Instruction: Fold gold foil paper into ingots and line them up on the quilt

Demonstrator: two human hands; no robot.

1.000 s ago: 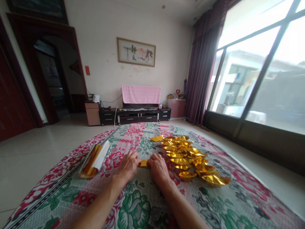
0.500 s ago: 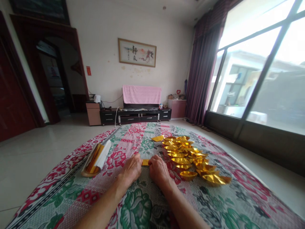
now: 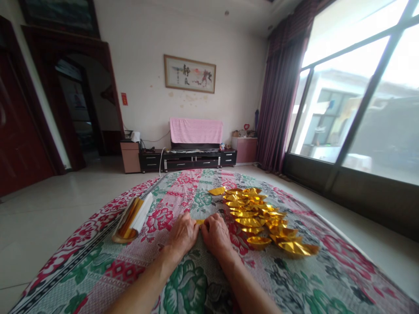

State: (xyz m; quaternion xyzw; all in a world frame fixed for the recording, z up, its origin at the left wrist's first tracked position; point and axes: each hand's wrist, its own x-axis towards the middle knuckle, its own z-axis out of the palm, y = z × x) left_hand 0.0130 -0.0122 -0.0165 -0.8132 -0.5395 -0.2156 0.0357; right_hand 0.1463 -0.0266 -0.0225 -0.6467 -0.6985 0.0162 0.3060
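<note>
Hands, my left hand (image 3: pixel 183 234) and right hand (image 3: pixel 216 235), pinch the gold foil sheet (image 3: pixel 200 222) together, creasing it beside the folded gold ingots (image 3: pixel 262 218).

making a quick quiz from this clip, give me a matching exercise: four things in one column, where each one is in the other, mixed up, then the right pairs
Things
1. gold paper piece
2. stack of gold sheets
3. folded gold ingots
4. pink cloth

Places
A. draped over the screen on the dark cabinet by the far wall
B. heaped on the floral blanket, beside the right hand
C. lying apart on the blanket, beyond the left hand
D. pressed between both hands, almost hidden

Pairs: 1-D, 2-C, 3-B, 4-A
</note>
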